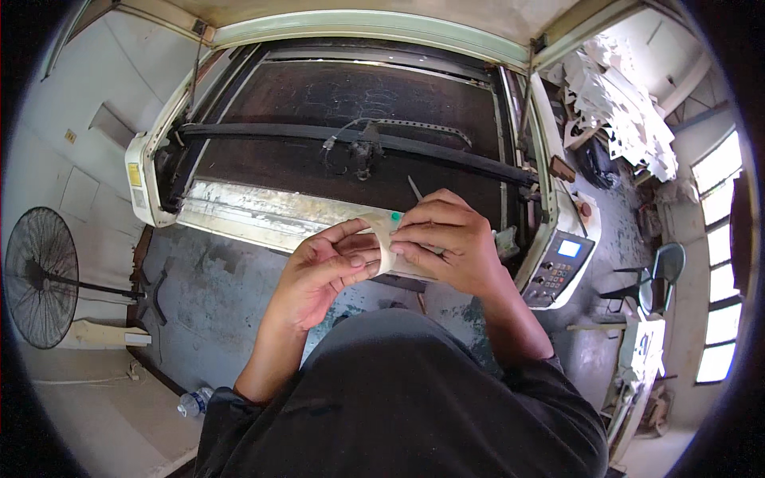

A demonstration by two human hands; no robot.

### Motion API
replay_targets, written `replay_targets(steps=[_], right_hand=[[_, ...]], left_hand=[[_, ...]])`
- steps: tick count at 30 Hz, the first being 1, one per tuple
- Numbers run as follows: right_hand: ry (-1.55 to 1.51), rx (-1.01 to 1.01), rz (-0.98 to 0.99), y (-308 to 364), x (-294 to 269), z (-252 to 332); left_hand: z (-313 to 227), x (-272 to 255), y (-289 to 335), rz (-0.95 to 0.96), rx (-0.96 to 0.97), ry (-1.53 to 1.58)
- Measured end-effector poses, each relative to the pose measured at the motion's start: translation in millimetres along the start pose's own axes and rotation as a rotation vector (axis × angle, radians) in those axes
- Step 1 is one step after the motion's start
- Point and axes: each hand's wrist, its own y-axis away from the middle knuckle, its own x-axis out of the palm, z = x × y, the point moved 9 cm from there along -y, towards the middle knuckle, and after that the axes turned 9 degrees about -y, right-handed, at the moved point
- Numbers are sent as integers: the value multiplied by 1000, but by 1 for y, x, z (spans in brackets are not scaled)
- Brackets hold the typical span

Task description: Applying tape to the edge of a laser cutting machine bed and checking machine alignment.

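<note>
In the head view, the only one here, the pale curved band [386, 244] sits between my hands near the middle of the dial, in front of the flatbed machine [239, 217]. My left hand [315, 267], on its 9 o'clock side, is curled onto it, fingers against the hollow; my right hand [450, 239], on its 3 o'clock side, pinches it with thumb and fingertips. A small green patch [396, 216] shows by my right fingers, and a thin grey strip [415, 188] sticks up beyond them toward 1 o'clock; I can't tell whether either belongs to the band. As for progress, I judge that the band is picked up and under control in both hands, with the handling not yet finished, as neither hand has let go; how much remains I can't tell. The band's long axis runs roughly from between 11 and 12 o'clock down to between 5 and 6, its curve bulging toward 3; its ends are partly hidden by my fingers, so I can't name a leading one. The machine's gantry [271, 134] crosses at 12 o'clock, the control panel [558, 267] is just past 3, and the black fan [44, 279] just below 9.
</note>
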Motion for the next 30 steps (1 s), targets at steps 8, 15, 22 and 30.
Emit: replay_targets(steps=[8,15,22,30], right_hand=[[113,-55,123,-22,44,26],[208,-38,241,-38,60,42],[352,-66,283,-48,53,52],[361,-78,303,-57,43,62]], left_hand=[[-37,1,24,-129,331,-906],[-50,-5,42,-328,491,-1385],[-53,-1,49,-332,682,-1663],[-55,-2,55,-304,760,-1655]])
